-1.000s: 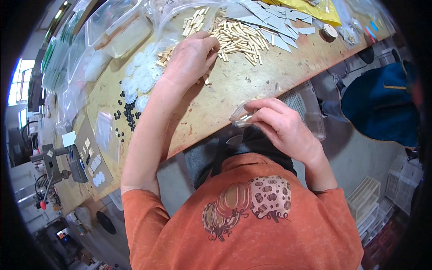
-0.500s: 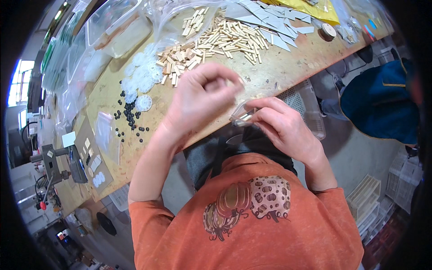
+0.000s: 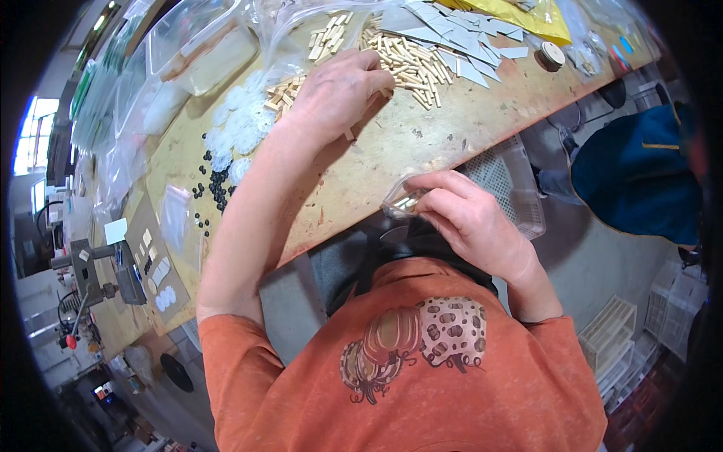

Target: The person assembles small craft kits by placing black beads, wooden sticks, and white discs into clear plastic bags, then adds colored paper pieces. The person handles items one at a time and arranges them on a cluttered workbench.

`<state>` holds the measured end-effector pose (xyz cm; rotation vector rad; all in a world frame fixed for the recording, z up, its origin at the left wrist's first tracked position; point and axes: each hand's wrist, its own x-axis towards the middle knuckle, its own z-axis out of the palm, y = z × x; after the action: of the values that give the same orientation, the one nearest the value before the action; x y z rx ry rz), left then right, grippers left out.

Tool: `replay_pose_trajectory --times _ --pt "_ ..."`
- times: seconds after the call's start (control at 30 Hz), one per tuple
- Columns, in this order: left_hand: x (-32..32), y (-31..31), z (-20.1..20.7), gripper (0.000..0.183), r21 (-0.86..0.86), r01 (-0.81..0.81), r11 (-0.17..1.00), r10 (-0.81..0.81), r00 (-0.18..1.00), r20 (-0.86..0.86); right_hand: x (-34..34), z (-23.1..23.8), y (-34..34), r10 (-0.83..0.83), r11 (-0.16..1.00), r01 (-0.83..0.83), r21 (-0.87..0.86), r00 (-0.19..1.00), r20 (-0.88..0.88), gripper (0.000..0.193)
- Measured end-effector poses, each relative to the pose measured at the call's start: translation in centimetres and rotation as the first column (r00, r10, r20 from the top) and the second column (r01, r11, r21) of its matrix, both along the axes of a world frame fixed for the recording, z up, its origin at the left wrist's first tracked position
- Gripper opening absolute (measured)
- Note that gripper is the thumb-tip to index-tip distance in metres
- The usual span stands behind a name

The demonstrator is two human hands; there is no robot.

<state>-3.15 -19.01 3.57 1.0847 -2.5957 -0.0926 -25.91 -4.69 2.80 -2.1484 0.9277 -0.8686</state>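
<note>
Just now, the small clear bag point(image 3: 397, 202) is at the table's near edge, on the person's side of the peg pile point(image 3: 418, 68), with a few pale pieces showing inside. The right hand point(image 3: 467, 215) has its thumb and fingers pinched on the bag's side. The left hand point(image 3: 339, 90) is at the near left edge of the peg pile, fingers curled down; its fingertips are hidden, so I cannot tell whether they are closed on a peg.

Left of the peg pile are wooden blocks point(image 3: 282, 92), then white discs point(image 3: 237, 124); black beads point(image 3: 218, 188) lie nearer the person than the discs. Grey cards point(image 3: 463, 38) lie to the right of the peg pile, overlapping, and farther right a round tin point(image 3: 552, 54) stands on the table point(image 3: 422, 143).

A slack pinch or a tipped bag could spill its pieces over the edge, I judge. The blocks are so near the peg pile that a careless sweep of the left fingers could mix the two.
</note>
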Motion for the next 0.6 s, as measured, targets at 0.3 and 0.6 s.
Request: replay_pose_trajectory --times 0.3,0.6 --pt "-0.77 -1.47 0.19 0.017 0.267 0.088 0.96 -0.093 0.996 0.006 -0.46 -0.65 -0.19 -0.018 1.0 0.018 0.001 1.0 -0.006 0.011" --pt "-0.41 -0.84 -0.29 0.018 0.298 0.023 0.954 -0.015 0.999 -0.031 -0.35 -0.42 -0.02 -0.02 1.0 0.02 -0.001 1.0 -0.021 0.012"
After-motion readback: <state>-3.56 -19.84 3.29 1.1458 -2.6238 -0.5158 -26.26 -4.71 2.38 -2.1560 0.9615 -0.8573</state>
